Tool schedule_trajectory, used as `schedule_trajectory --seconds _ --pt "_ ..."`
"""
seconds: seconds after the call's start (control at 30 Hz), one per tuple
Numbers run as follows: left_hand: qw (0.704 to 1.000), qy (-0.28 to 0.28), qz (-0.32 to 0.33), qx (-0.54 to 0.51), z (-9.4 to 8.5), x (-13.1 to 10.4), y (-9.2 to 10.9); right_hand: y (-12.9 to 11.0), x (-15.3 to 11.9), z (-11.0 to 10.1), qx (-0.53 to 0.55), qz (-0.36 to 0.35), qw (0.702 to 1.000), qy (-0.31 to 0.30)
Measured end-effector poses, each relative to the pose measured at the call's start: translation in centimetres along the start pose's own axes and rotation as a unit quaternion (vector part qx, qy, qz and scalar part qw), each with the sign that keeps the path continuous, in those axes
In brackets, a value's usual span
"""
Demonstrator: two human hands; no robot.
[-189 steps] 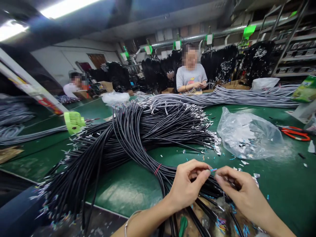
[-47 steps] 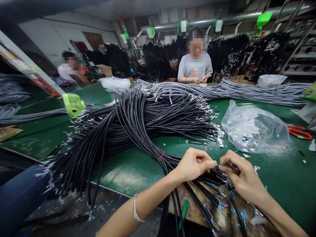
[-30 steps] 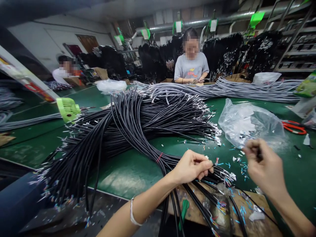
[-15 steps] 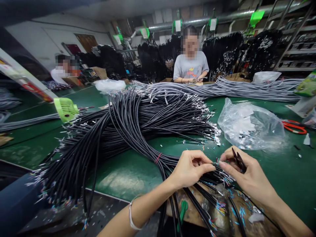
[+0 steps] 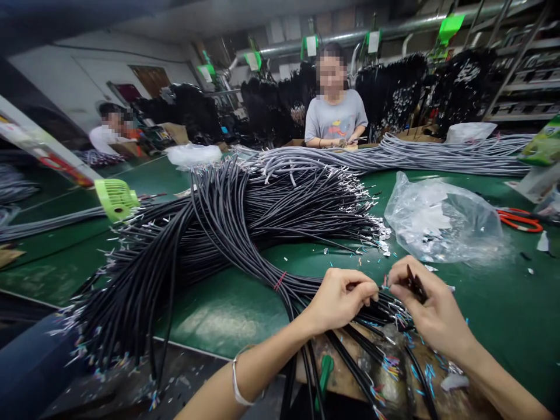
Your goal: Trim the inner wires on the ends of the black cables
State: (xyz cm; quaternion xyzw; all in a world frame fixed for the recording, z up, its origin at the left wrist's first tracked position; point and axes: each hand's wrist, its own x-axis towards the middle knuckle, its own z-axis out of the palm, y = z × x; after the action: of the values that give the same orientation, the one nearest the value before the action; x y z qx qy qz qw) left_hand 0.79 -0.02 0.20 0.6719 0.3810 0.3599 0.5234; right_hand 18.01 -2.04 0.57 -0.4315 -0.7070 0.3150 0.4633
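Note:
Thumb and fingertips of my left hand [image 5: 347,297] are pinched together on the end of a black cable, mostly hidden by the fingers. Close by on the right, my right hand [image 5: 431,306] curls around dark-handled cutters [image 5: 415,284] tucked against its palm. Its thumb and forefinger meet beside small coloured wires at the cable end. Under both hands runs a tied bunch of black cables [image 5: 262,262], bound with a red tie [image 5: 280,280]. Their stripped ends show coloured wires [image 5: 391,367] over a worn wooden board [image 5: 345,379].
A large heap of black cables [image 5: 184,245] lies to the left, with grey cables [image 5: 394,156] behind. A clear plastic bag [image 5: 444,221] of scraps sits right, near an orange-handled tool [image 5: 520,220]. A green fan [image 5: 116,199] stands left. A co-worker [image 5: 336,116] sits opposite.
My right hand has shifted slightly up and the cutters' tips have tilted. My left fingers have closed tighter. A thin black cable under my right forearm no longer shows.

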Motion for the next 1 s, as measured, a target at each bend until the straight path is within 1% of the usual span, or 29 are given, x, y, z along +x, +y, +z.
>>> schedule_trajectory --seconds 0.07,0.17,0.23,0.3,0.37,0.4,0.47,0.5,0.57,0.6,0.67,0.7,0.73,0.77,0.83,0.9,0.93,0.97,1.0 --pt "1.0 0.011 -0.005 -0.023 0.0 -0.1 0.0 -0.3 0.0 -0.3 -0.072 -0.034 0.997 0.007" --pt "0.998 0.045 0.005 -0.032 0.1 -0.4 0.0 -0.9 0.0 -1.0 -0.098 -0.026 0.994 -0.031" --pt "0.998 0.063 0.025 -0.005 0.2 -0.6 0.1 -1.0 0.0 -1.5 -0.108 -0.012 0.993 -0.053" --pt "0.994 0.078 0.063 0.052 0.3 -0.7 0.1 -1.0 0.1 -1.7 -0.116 0.01 0.991 -0.064" --pt "0.984 0.093 0.107 0.11 0.4 -0.7 0.2 -0.7 0.1 -1.7 -0.094 0.052 0.992 -0.069" --pt "0.979 0.099 0.121 0.128 0.5 -0.7 0.2 -0.6 0.1 -1.6 -0.067 0.075 0.993 -0.069" --pt "0.978 0.098 0.123 0.133 0.4 -0.6 0.2 -0.3 0.0 -1.2 0.008 0.106 0.992 -0.064" --pt "0.981 0.091 0.115 0.125 0.4 -0.6 0.2 -0.3 0.0 -1.0 0.044 0.107 0.991 -0.064" --pt "0.989 0.062 0.089 0.097 0.3 -0.4 0.1 -0.2 -0.1 -0.7 0.07 0.072 0.992 -0.07" --pt "0.993 0.043 0.074 0.078 0.2 -0.4 0.1 -0.2 -0.2 -0.6 0.053 0.034 0.995 -0.072" --pt "0.999 0.003 0.038 0.035 0.1 -0.3 0.1 -0.2 -0.4 -0.5 -0.031 -0.061 0.996 -0.06" --pt "1.0 -0.016 0.02 0.015 0.1 -0.3 0.2 -0.2 -0.5 -0.5 -0.081 -0.106 0.99 -0.043" --pt "1.0 -0.031 0.005 -0.002 0.0 -0.3 0.2 -0.2 -0.5 -0.5 -0.125 -0.139 0.982 -0.022" --pt "0.999 -0.041 -0.006 -0.015 0.0 -0.3 0.2 -0.1 -0.5 -0.5 -0.156 -0.158 0.975 0.0" --pt "0.998 -0.05 -0.018 -0.033 -0.2 -0.3 0.3 0.0 -0.5 -0.7 -0.19 -0.155 0.967 0.066" --pt "0.997 -0.053 -0.023 -0.047 -0.3 -0.4 0.3 0.0 -0.4 -1.0 -0.202 -0.128 0.961 0.14" --pt "0.997 -0.055 -0.025 -0.053 -0.4 -0.4 0.3 0.0 -0.3 -1.1 -0.202 -0.121 0.959 0.155" --pt "0.996 -0.056 -0.027 -0.058 -0.4 -0.4 0.3 0.0 -0.3 -1.3 -0.198 -0.122 0.961 0.147" --pt "0.996 -0.057 -0.03 -0.062 -0.4 -0.4 0.4 0.0 -0.2 -1.4 -0.194 -0.133 0.965 0.118"
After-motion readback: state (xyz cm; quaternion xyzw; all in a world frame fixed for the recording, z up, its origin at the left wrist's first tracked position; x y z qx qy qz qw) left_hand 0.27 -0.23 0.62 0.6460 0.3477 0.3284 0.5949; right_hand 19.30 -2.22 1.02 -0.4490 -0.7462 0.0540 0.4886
